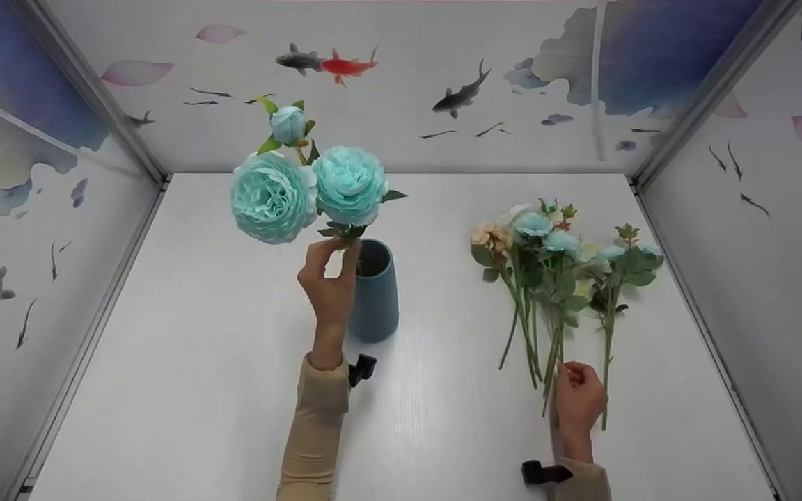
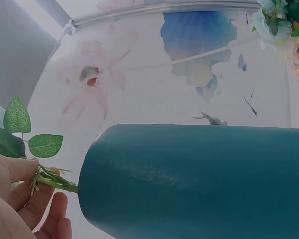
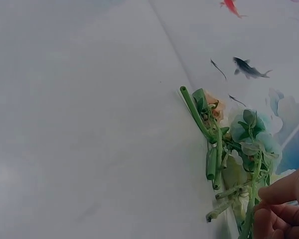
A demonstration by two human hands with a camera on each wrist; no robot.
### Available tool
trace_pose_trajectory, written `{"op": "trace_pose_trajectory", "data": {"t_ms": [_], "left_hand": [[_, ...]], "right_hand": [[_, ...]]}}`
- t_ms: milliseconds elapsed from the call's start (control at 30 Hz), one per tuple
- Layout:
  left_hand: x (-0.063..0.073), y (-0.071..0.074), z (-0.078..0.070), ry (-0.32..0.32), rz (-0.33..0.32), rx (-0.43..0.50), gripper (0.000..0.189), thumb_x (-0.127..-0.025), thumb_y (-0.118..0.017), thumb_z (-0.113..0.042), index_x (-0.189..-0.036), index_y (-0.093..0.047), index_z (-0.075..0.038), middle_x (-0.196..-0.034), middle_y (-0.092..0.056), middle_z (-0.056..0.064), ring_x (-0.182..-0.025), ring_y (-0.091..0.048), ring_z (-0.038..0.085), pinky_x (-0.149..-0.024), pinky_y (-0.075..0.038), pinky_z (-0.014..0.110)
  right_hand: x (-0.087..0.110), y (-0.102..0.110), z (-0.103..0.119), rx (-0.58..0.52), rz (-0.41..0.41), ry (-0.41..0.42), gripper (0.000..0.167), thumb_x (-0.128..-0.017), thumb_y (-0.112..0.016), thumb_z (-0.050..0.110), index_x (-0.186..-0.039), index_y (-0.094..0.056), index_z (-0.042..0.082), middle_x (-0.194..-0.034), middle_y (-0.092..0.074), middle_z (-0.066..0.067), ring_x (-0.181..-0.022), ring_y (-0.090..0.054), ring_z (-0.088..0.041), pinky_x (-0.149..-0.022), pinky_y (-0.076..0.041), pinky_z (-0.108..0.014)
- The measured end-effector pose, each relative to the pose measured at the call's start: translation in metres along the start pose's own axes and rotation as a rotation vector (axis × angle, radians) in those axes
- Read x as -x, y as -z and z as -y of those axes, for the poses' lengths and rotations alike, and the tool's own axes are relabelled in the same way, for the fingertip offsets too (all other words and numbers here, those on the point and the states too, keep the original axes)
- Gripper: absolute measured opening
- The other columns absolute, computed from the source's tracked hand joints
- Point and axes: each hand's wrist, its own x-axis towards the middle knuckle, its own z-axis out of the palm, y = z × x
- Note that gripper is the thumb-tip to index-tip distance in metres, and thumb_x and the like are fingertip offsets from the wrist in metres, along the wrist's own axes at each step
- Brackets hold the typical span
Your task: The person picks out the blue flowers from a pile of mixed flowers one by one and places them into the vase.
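My left hand (image 1: pixel 329 284) pinches the stem of a turquoise artificial flower spray (image 1: pixel 351 182), which has two full blooms and a bud, just above the blue vase (image 1: pixel 375 306). In the left wrist view the green stem (image 2: pixel 62 185) runs down into the mouth of the upright vase (image 2: pixel 194 179); its lower end is hidden inside. On the right, my right hand (image 1: pixel 580 395) is beside the bunch of artificial flowers lying on the table, its thumb and curled fingers pinching a green stem (image 3: pixel 252 201).
Blue, peach and pale blooms (image 1: pixel 532 226) lie at the back right, their stems toward me. A separate leafy stem (image 1: pixel 608 348) lies right of them. Printed panels enclose the white table (image 1: pixel 199 348) at the back and both sides.
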Motion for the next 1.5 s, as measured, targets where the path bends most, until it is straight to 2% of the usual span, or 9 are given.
{"op": "trace_pose_trajectory", "data": {"t_ms": [133, 333, 467, 567, 633, 933, 1200, 1367, 1500], "left_hand": [[-0.001, 0.002, -0.013, 0.0, 0.01, -0.052, 0.012, -0.075, -0.068, 0.013, -0.086, -0.066, 0.008, -0.08, -0.066, 0.017, -0.081, -0.059, 0.027, -0.077, -0.042, 0.034], [0.003, 0.004, -0.014, 0.042, 0.026, -0.1, 0.012, -0.073, -0.069, 0.014, -0.084, -0.067, 0.008, -0.077, -0.067, 0.017, -0.078, -0.055, 0.031, -0.077, -0.035, 0.041], [0.01, 0.003, 0.005, 0.043, 0.026, -0.116, 0.011, -0.073, -0.069, 0.012, -0.082, -0.068, 0.007, -0.076, -0.066, 0.017, -0.078, -0.054, 0.034, -0.079, -0.035, 0.045], [0.016, 0.001, 0.023, 0.017, 0.015, -0.135, 0.011, -0.072, -0.071, 0.01, -0.08, -0.069, 0.004, -0.074, -0.065, 0.016, -0.077, -0.054, 0.033, -0.08, -0.034, 0.048], [0.018, 0.002, 0.028, -0.002, 0.014, -0.148, 0.009, -0.072, -0.072, 0.008, -0.079, -0.069, 0.003, -0.072, -0.064, 0.014, -0.076, -0.053, 0.032, -0.08, -0.034, 0.05], [0.022, 0.003, 0.039, -0.085, 0.022, -0.188, 0.004, -0.076, -0.071, -0.005, -0.074, -0.068, -0.003, -0.07, -0.062, 0.008, -0.076, -0.053, 0.026, -0.081, -0.032, 0.051], [0.025, 0.004, 0.041, -0.108, 0.023, -0.227, 0.006, -0.074, -0.074, -0.006, -0.079, -0.071, -0.004, -0.073, -0.064, 0.007, -0.079, -0.053, 0.026, -0.083, -0.031, 0.053], [0.027, 0.003, 0.046, -0.155, 0.008, -0.25, 0.012, -0.077, -0.074, -0.015, -0.082, -0.072, -0.005, -0.072, -0.065, 0.006, -0.079, -0.051, 0.025, -0.083, -0.031, 0.051], [0.029, 0.003, 0.047, -0.158, 0.021, -0.279, 0.015, -0.079, -0.072, -0.019, -0.079, -0.071, -0.005, -0.072, -0.064, 0.006, -0.078, -0.05, 0.026, -0.083, -0.032, 0.052]], "right_hand": [[0.0, 0.002, -0.001, 0.013, 0.015, -0.007, 0.009, -0.082, -0.069, 0.004, -0.083, -0.066, -0.004, -0.068, -0.061, -0.012, -0.053, -0.044, 0.0, -0.05, -0.034, -0.013], [0.0, 0.004, -0.002, 0.05, 0.047, 0.02, 0.009, -0.082, -0.068, 0.005, -0.083, -0.066, -0.004, -0.067, -0.061, -0.012, -0.052, -0.042, 0.003, -0.05, -0.035, -0.017], [-0.004, 0.004, -0.001, 0.07, 0.07, 0.02, 0.009, -0.083, -0.067, 0.006, -0.084, -0.067, -0.003, -0.067, -0.06, -0.01, -0.055, -0.045, -0.002, -0.052, -0.036, -0.019], [-0.009, 0.003, 0.0, 0.085, 0.088, 0.017, 0.011, -0.084, -0.066, 0.007, -0.086, -0.068, -0.003, -0.069, -0.059, -0.01, -0.058, -0.048, -0.009, -0.053, -0.036, -0.022], [-0.012, 0.003, 0.0, 0.102, 0.1, 0.015, 0.012, -0.084, -0.066, 0.008, -0.088, -0.068, -0.003, -0.07, -0.06, -0.01, -0.06, -0.05, -0.013, -0.055, -0.037, -0.025], [-0.015, 0.0, -0.001, 0.132, 0.124, 0.049, 0.012, -0.084, -0.064, 0.006, -0.088, -0.069, -0.004, -0.072, -0.063, -0.013, -0.063, -0.055, -0.023, -0.057, -0.039, -0.031], [-0.016, -0.001, -0.004, 0.118, 0.133, 0.067, 0.011, -0.084, -0.064, 0.005, -0.084, -0.07, -0.005, -0.071, -0.064, -0.014, -0.062, -0.056, -0.023, -0.057, -0.04, -0.029], [-0.016, 0.0, -0.004, 0.104, 0.132, 0.102, 0.009, -0.082, -0.066, 0.003, -0.081, -0.069, -0.006, -0.067, -0.063, -0.013, -0.058, -0.053, -0.018, -0.054, -0.039, -0.025], [-0.015, 0.0, -0.004, 0.096, 0.139, 0.102, 0.009, -0.082, -0.066, 0.002, -0.081, -0.069, -0.006, -0.068, -0.063, -0.014, -0.056, -0.053, -0.016, -0.052, -0.038, -0.023]]}}
